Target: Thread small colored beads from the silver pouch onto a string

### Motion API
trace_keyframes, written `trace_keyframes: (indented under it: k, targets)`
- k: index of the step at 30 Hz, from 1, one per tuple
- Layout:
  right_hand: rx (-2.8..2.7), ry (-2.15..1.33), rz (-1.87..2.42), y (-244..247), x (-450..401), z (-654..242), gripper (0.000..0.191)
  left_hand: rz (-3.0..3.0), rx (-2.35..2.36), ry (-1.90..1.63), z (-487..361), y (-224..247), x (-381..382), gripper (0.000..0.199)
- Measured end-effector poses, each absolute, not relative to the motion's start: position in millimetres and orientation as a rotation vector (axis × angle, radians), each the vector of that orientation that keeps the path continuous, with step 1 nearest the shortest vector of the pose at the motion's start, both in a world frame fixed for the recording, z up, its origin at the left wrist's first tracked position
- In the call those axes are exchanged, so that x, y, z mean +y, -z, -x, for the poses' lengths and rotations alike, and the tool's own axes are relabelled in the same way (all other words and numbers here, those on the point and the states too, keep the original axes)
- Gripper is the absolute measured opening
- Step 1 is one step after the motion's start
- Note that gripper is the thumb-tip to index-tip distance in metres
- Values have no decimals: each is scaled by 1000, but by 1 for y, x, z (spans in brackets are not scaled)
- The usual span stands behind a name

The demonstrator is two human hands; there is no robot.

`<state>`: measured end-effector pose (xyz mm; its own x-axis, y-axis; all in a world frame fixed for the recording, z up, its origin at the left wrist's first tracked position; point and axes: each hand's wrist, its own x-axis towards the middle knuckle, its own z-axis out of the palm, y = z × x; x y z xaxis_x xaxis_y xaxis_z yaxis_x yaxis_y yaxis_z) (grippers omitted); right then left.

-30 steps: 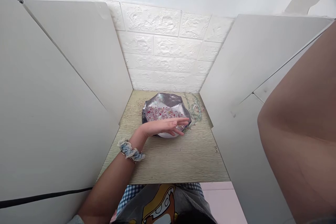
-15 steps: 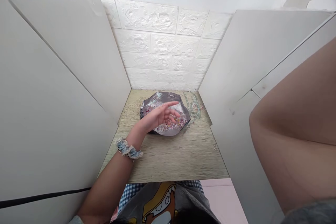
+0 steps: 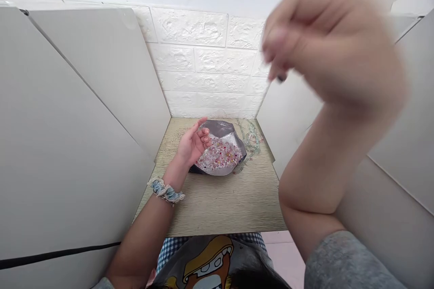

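Head view, logged from my remote station: left hand [image 3: 192, 144] sits palm up over the left rim of a faceted dark-silver tray [image 3: 233, 139]. Its fingers [image 3: 203, 133] are loosely curled and apart, pinching nothing I can see; I cannot tell whether the hand touches the rim. Right hand [image 3: 328, 49] is raised high, up and to the right of the tray, and heavily motion-blurred. Its fingertips [image 3: 274, 49] look bunched together, with a small dark speck [image 3: 281, 78] at them; I cannot tell whether they pinch it. Pink and white beads [image 3: 219, 156] lie heaped inside the tray, toward its near side. Strands of pale green beads [image 3: 251, 137] lie just beside the tray on the right. Under the tray is a wood-grain table [image 3: 237, 207]. A frayed denim scrunchie [image 3: 166, 191] rings the left wrist, near the tray's left side. A white foam-brick wall [image 3: 203, 61] rises behind the tray, with white panels [image 3: 84, 122] to its left.
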<state>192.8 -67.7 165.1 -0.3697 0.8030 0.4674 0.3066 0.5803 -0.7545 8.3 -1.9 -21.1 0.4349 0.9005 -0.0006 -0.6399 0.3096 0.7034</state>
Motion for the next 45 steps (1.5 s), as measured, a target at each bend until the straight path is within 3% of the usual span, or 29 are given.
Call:
trace_keyframes:
  k: [3,8,22,27,35,45]
  targets:
    - [-2398,-704,918,-142,-55,-178,11,-707,453,-1125,-9,22,-1,23]
    - [-2588,-962,1019,-99,-27,-158,11,-780,427,-1119,-8,22,-1,24]
    - [-2171,-1003,1255,-14,-12,-170,20,-1070,671,-690,-9,19,-6,25]
    - [-1894,-779,1225,29,-14,-169,16,-1249,901,-616,-8,22,-6,30]
    - [-1767,-640,1148,33,-17,-168,11,-1338,1004,-679,-9,22,-5,27]
    - [-1964,-648,1553,36,-22,-169,15,-1458,1121,-966,-15,28,-2,29]
